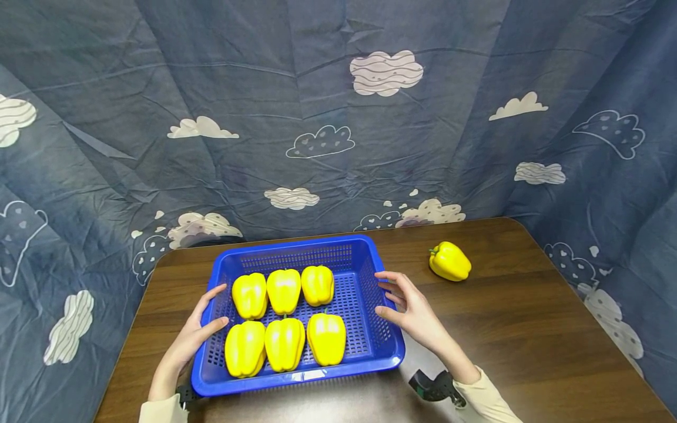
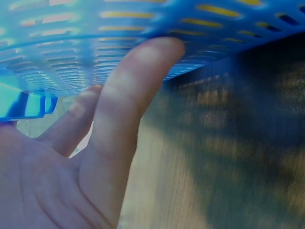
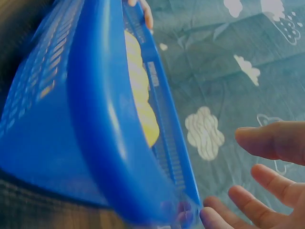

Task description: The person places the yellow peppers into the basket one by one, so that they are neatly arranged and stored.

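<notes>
A blue perforated plastic basket [image 1: 370,366] holds two rows of yellow bell peppers [image 1: 326,339], with bare mesh floor along its right side. My left hand [image 1: 191,332] is at the basket's left rim, thumb and fingers spread. In the left wrist view the straight left thumb [image 2: 136,88] overlaps the slotted basket wall [image 2: 209,21]. Across from it, my right hand [image 1: 415,311] hovers by the right rim, its fingers apart and loosely bent. The right wrist view shows those fingers [image 3: 255,202] holding nothing, beside the thick blue rim [image 3: 102,109].
One more yellow bell pepper [image 1: 450,262] lies on its side at the back right of the brown wooden table [image 1: 508,311]. Behind the table hangs a blue-grey curtain [image 1: 328,176] with cloud prints. A black wrist device [image 1: 436,386] sits under the right wrist.
</notes>
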### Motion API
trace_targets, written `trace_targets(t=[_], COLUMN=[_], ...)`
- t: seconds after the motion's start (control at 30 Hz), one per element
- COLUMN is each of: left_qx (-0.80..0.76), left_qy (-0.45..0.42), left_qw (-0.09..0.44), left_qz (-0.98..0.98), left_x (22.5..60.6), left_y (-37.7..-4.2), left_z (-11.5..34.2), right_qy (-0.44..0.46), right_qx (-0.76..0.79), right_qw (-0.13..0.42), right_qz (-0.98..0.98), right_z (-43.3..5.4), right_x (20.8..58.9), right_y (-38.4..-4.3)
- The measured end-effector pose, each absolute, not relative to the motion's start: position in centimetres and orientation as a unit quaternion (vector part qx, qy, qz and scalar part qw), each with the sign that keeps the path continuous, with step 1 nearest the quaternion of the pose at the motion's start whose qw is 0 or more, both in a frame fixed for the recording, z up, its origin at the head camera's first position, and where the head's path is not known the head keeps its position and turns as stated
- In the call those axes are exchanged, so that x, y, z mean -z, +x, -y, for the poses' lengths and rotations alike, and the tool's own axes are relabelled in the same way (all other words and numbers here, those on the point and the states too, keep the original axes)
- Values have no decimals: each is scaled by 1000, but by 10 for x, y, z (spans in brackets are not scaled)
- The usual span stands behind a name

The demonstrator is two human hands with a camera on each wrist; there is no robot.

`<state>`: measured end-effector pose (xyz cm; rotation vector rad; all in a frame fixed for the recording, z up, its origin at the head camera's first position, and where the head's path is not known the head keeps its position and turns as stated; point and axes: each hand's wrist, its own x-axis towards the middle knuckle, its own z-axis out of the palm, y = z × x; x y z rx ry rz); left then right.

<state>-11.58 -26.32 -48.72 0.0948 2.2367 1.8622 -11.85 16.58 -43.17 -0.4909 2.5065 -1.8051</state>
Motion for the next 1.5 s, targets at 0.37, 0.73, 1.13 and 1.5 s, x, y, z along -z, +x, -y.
trace_targets(t=[0.37,0.73,1.13,1.5], left_qx=[-626,-620,-617,-620], left_qy=[36,37,37,34], left_qw=[111,108,107,110], left_qz=[-771,-776,-778,-776], left_x=[488,487,488,488], left_y=[-116,-116,-116,-117], left_z=[263,263,264,264], right_qy=[-142,-122,9,65], right_qx=[594,621,559,536], right_qw=[-20,-78,-112,-103], right_qz=[-792,-770,-821,-835], right_z=[-200,-247,-287,-297], right_x=[437,450,470,483], right_y=[-124,-135,-147,-150])
